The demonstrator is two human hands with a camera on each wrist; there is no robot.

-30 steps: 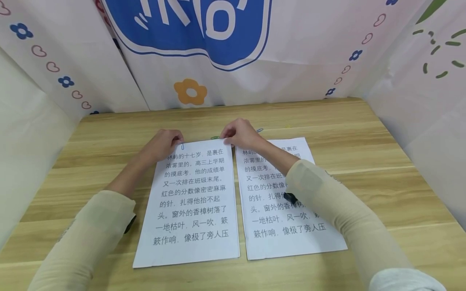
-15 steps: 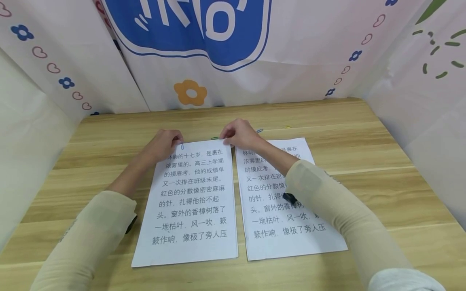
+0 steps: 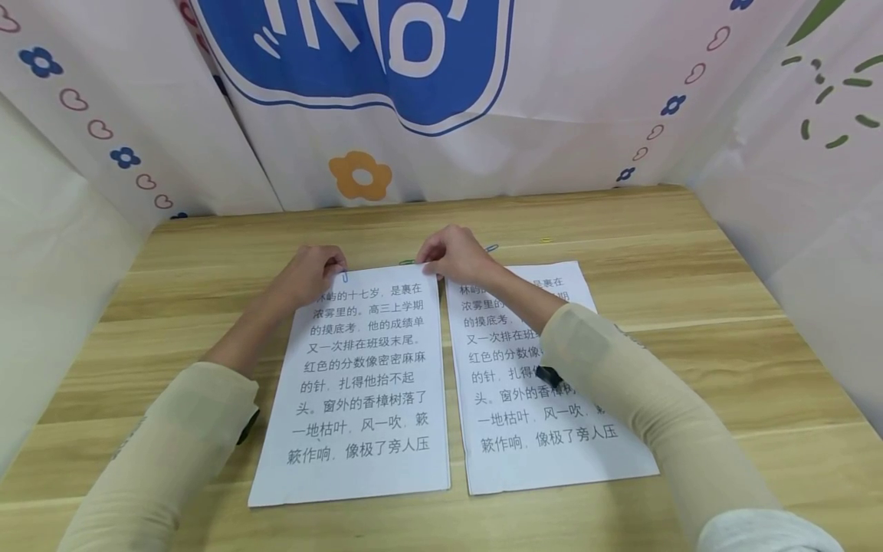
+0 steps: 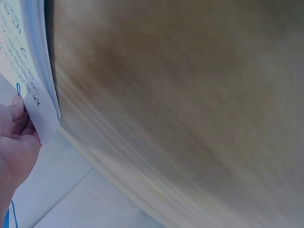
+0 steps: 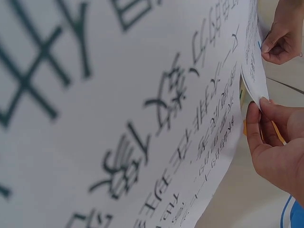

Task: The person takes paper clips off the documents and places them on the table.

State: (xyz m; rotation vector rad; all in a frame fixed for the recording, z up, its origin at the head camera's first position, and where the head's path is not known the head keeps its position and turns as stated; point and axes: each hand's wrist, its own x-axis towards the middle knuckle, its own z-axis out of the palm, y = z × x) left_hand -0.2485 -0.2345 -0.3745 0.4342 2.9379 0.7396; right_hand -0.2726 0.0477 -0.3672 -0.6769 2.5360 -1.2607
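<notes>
Two stacks of printed paper lie side by side on the wooden table. At the top edge of the left paper stack [image 3: 366, 383], my left hand [image 3: 312, 272] pinches a blue paper clip [image 3: 346, 277], which sits over the edge near the top left corner. The left wrist view shows the thumb right at the end of the clip [image 4: 18, 89]. My right hand [image 3: 455, 253] pinches the top right corner of the same stack between thumb and fingers [image 5: 255, 116]. The right forearm crosses over the right paper stack [image 3: 538, 437], hiding part of its text.
A green paper clip [image 3: 407, 262] lies behind the left stack's top edge. Another blue clip [image 3: 492, 248] and a yellow clip [image 3: 546, 240] lie farther right on the table [image 3: 724, 345]. Printed white cloth [image 3: 552, 146] walls in the back and sides.
The left stack has shifted very slightly left and its lower edge has swung a little leftward. Both hands keep their hold at the top edge.
</notes>
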